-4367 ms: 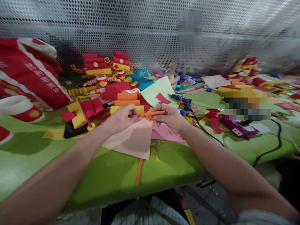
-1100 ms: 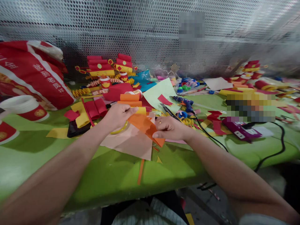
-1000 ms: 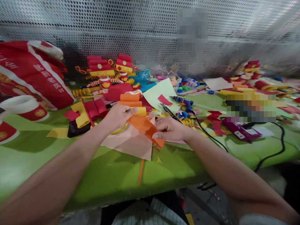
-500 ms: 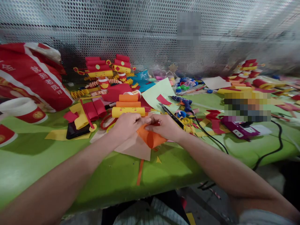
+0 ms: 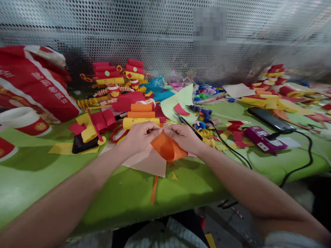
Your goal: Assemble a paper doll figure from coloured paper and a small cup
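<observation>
Between my two hands is a curved piece of orange paper point(image 5: 169, 146), its lower part bowed into a loop. My left hand point(image 5: 141, 136) pinches its upper left edge with thumb and fingers. Close beside it, my right hand point(image 5: 184, 137) pinches the upper right edge; the fingertips nearly meet. Beneath lies a pale pink sheet point(image 5: 148, 162) on the green table point(image 5: 124, 193). Just behind my hands is a yellow paper roll point(image 5: 141, 123) with a drawn face, with orange rolls point(image 5: 141, 111) stacked behind it. Red-handled scissors point(image 5: 117, 133) lie partly hidden beside my left hand.
A blue glue gun point(image 5: 204, 113) and a black pen-like tool point(image 5: 191, 126) lie right of centre. Farther right are a purple power strip point(image 5: 263, 139) with a cord and a black phone point(image 5: 270, 119). Finished paper figures point(image 5: 110, 77) stand behind; paper cups point(image 5: 28, 120) stand left.
My fingertips have drawn slightly apart and the left fingers have uncurled a little. The orange paper has opened wider and shows more of its surface.
</observation>
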Demonstrator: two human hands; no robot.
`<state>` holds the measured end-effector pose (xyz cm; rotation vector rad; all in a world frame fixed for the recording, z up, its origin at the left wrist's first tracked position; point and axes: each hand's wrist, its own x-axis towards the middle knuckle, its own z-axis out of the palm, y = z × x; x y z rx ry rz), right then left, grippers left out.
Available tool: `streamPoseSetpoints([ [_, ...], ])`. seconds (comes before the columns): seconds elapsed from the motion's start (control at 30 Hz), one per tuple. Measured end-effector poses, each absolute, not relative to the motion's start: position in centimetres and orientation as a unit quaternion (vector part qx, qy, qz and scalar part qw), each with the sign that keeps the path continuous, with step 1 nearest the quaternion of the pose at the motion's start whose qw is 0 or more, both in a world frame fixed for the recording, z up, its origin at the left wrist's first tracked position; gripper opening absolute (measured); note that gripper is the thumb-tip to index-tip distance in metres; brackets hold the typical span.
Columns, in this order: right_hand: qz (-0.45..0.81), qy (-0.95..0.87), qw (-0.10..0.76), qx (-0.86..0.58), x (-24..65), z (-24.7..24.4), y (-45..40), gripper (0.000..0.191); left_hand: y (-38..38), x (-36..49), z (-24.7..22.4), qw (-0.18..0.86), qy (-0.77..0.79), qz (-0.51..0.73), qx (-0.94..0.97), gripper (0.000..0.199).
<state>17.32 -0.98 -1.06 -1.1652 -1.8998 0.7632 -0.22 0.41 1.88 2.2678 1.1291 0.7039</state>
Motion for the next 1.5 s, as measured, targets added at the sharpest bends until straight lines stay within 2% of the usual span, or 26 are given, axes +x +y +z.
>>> streamPoseSetpoints([
  [0.1, 0.3, -0.743, 0.397, -0.447, 17.17, -1.14, -1.12, 0.019, 0.28, -0.08, 2.04, 0.272, 0.433, 0.259, 0.82, 0.029],
  [0.27, 0.279, -0.737, 0.418, -0.451, 16.9, -1.06, -1.57, 0.013, 0.0, 0.29, 2.05, 0.277, 0.441, 0.266, 0.811, 0.033],
  [0.47, 0.28, -0.744, 0.416, -0.441, 16.87, -0.91, -1.83, 0.024, -0.39, 0.49, 1.69, 0.242, 0.434, 0.284, 0.82, 0.034],
  [0.83, 0.223, -0.769, 0.387, -0.457, 16.7, -0.69, -1.89, 0.023, -0.43, 0.59, 1.62, 0.251, 0.419, 0.277, 0.827, 0.041],
  [1.07, 0.259, -0.764, 0.376, -0.455, 16.83, -0.85, -1.86, 0.021, -0.36, 0.51, 1.49, 0.242, 0.415, 0.281, 0.831, 0.038],
  [1.27, 0.269, -0.776, 0.37, -0.435, 16.86, -0.66, -1.84, 0.029, -0.53, 0.46, 1.99, 0.221, 0.416, 0.271, 0.84, 0.036],
  [1.5, 0.297, -0.748, 0.379, -0.457, 16.81, -0.81, -1.91, 0.019, -0.5, 0.45, 1.84, 0.232, 0.421, 0.263, 0.837, 0.035],
])
